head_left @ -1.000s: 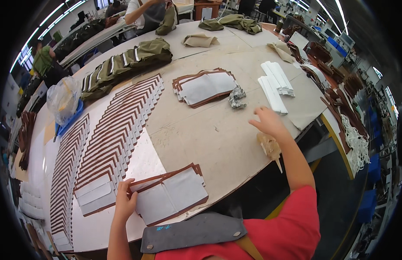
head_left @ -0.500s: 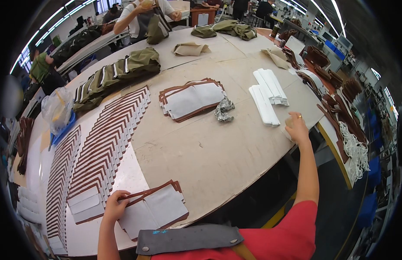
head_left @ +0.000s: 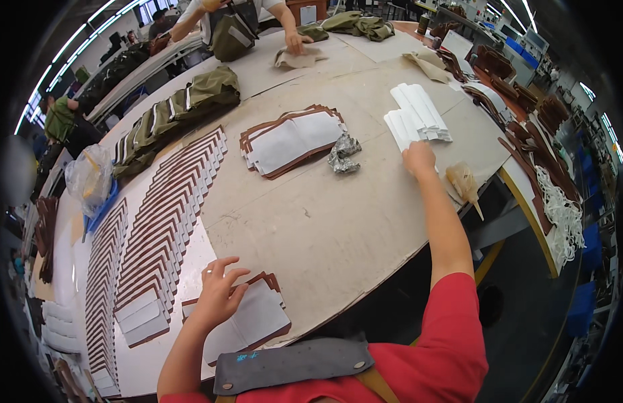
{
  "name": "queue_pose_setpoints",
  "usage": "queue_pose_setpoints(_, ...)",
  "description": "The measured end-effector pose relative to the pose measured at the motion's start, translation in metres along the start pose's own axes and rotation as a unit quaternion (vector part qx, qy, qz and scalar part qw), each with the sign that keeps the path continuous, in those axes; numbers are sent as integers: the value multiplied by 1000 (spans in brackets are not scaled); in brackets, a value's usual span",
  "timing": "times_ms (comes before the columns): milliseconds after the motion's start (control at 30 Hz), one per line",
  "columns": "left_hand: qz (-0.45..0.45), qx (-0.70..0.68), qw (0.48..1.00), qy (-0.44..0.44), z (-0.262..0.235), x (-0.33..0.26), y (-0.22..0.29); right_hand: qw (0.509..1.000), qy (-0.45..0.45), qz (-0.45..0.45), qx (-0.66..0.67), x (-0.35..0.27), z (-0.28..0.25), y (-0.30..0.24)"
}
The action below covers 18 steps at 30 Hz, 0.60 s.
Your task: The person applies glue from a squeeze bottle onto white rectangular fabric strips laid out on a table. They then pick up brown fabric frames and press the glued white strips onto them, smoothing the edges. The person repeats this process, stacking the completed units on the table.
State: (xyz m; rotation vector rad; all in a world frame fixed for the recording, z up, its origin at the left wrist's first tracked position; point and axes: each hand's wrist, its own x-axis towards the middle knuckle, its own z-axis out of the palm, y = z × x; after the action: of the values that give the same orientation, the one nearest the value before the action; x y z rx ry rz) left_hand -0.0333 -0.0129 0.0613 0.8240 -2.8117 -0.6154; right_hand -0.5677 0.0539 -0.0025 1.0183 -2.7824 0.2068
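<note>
My right hand (head_left: 419,160) is at the near end of a pile of white strips (head_left: 419,111), fingers closed on the strip ends; the fingertips are partly hidden. Just right of it lies an amber, translucent squeeze bag (head_left: 462,180) with a pointed tip, near the table edge. My left hand (head_left: 222,290) hovers open, fingers spread, over a small stack of pale panels with brown edges (head_left: 254,316). To its left, similar brown-edged panels (head_left: 167,221) lie overlapped in long slanting rows.
Another stack of brown-edged panels (head_left: 294,142) lies mid-table beside a crumpled silvery lump (head_left: 344,154). Olive fabric pieces (head_left: 180,121) lie at the far left. Across the table a co-worker's hand (head_left: 296,41) touches beige cloth (head_left: 301,58). White cords (head_left: 558,218) hang at the right.
My right hand has let go of the amber squeeze bag and moved left to the white strips. My left hand has lifted off the panels and opened. The co-worker's hand has reached the beige cloth.
</note>
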Motion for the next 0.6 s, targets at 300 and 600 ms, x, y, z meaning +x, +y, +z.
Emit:
queue_pose_setpoints(300,172,-95,979,-45,28,80,40,926,137,75,343,-7,21,73)
queue_pose_setpoints(600,274,-298,914,-39,78,167,116,816,255,64,515,-98,-50,43)
